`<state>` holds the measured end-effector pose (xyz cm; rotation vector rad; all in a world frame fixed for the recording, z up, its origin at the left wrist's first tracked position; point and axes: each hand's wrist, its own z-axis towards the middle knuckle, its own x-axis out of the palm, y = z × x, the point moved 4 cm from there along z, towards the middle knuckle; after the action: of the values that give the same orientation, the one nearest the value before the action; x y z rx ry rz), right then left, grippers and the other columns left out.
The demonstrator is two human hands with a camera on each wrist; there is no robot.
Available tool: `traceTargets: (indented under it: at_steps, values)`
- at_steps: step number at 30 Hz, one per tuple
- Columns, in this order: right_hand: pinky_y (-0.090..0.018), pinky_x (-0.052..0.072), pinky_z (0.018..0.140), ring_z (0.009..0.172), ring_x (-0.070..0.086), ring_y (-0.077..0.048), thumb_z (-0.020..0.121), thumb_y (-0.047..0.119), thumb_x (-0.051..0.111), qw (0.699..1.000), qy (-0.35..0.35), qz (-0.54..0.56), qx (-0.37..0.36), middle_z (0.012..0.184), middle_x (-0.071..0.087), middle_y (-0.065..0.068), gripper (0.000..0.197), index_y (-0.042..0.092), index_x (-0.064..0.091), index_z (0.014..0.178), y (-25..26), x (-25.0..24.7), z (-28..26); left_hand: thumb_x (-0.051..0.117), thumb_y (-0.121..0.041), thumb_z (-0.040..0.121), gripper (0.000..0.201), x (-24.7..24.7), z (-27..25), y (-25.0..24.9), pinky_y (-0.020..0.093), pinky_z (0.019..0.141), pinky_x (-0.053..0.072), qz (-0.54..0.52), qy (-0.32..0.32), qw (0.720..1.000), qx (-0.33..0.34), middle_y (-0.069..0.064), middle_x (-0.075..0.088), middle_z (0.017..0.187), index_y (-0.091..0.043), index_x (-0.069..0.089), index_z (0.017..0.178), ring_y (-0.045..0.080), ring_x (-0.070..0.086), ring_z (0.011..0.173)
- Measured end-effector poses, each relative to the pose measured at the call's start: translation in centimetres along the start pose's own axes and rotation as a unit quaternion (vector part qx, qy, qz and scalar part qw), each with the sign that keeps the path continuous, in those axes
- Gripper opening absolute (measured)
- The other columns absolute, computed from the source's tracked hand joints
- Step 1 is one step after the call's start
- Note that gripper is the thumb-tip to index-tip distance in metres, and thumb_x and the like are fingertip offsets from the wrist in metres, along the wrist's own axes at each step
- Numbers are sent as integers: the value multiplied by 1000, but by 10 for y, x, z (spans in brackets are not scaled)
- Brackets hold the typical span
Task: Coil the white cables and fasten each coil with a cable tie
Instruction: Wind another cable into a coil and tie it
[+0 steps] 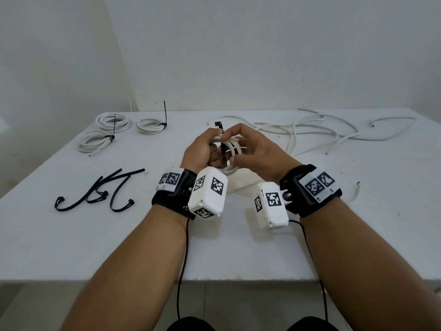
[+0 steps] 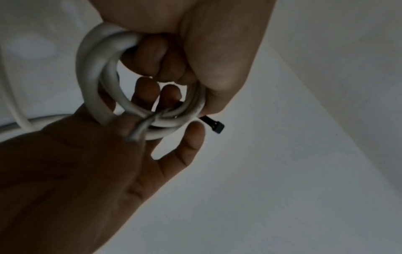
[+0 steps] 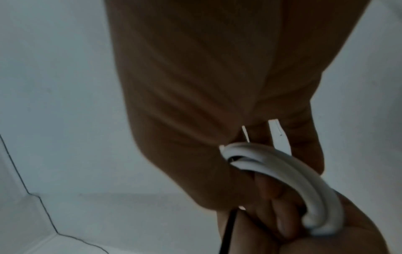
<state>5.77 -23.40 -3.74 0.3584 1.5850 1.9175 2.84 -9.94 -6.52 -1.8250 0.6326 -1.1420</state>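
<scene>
Above the middle of the table, both hands hold a small white cable coil (image 1: 231, 149) upright. My left hand (image 1: 210, 151) grips its left side, fingers curled through the ring. My right hand (image 1: 235, 146) grips its right side, with forefinger on top and thumb below. A black cable tie (image 1: 223, 154) runs down across the coil, its head (image 1: 217, 125) sticking up behind. In the left wrist view the coil (image 2: 95, 82) sits between the hands, and the tie head (image 2: 215, 126) pokes out past my thumb. In the right wrist view the coil (image 3: 289, 173) lies under my palm.
Three tied coils (image 1: 113, 121) (image 1: 151, 125) (image 1: 95, 140) lie at the back left. Several loose black ties (image 1: 100, 189) lie at the left. Loose white cables (image 1: 322, 130) sprawl across the back right. The table's front edge (image 1: 238, 280) is near my forearms.
</scene>
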Motion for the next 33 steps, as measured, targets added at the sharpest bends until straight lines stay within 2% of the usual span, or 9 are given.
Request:
traceTargets:
  at_steps: [3,6,9,12,15,18,21,28,33]
  values:
    - [-48,55,95,100,70,-30,77,-12,70,997,11,-78,-22,107,69,-15,38,6,63,109,0,5,0,68,-25,77,26,-1,0,2,21,45,37,11,-12,1000,-8,3,45,53,-13,55,58,17,42,41]
    - [-38,56,93,97,72,-21,81,-7,70,992,-22,-119,-26,100,75,-7,24,8,72,100,-1,3,1,76,-28,61,25,0,-7,0,25,49,36,11,-33,999,-7,8,39,66,-12,57,67,21,38,49]
    - [-28,52,90,93,71,-14,83,11,76,982,-98,-156,-42,93,76,2,10,14,77,92,-4,-2,5,71,-22,73,18,5,-11,-2,22,43,25,25,-38,999,19,7,37,62,-11,57,70,17,32,46]
    - [-28,49,86,102,65,-10,81,19,78,970,-144,-187,-57,108,70,5,10,22,78,91,-10,-4,8,66,-18,84,17,9,-13,-3,21,42,22,26,-38,998,30,3,47,52,-10,60,70,13,36,39]
    - [-24,45,85,101,60,-9,79,20,73,943,-154,-277,-99,116,65,5,19,37,76,89,-12,1,9,64,-16,88,27,11,-15,-6,16,39,21,17,-54,998,35,-2,37,40,-12,51,64,12,32,31]
    - [-23,40,86,101,58,-15,80,16,73,932,-169,-294,-128,114,61,7,19,30,78,91,-12,4,10,63,-15,89,30,12,-16,-8,15,38,20,9,-57,997,41,-4,37,37,-12,49,62,11,31,29]
    - [-17,42,76,93,55,-8,81,17,78,929,-196,-275,-154,120,53,7,13,25,79,90,-8,-1,9,66,-16,84,21,6,-12,-7,18,39,20,14,-75,996,37,1,38,51,-11,52,69,12,30,34]
    - [-42,52,68,94,67,-9,82,19,77,932,-208,-250,-164,115,70,13,9,21,79,91,-3,-11,6,62,-14,86,16,2,-10,0,21,41,17,81,-41,995,40,-5,26,51,-12,55,72,11,22,38]
    - [-34,53,69,93,68,-4,83,16,75,931,-254,-222,-140,97,73,18,5,20,78,85,-3,-23,3,65,-17,87,19,10,-10,6,21,40,16,108,-10,993,35,-8,27,47,-13,51,75,10,21,39]
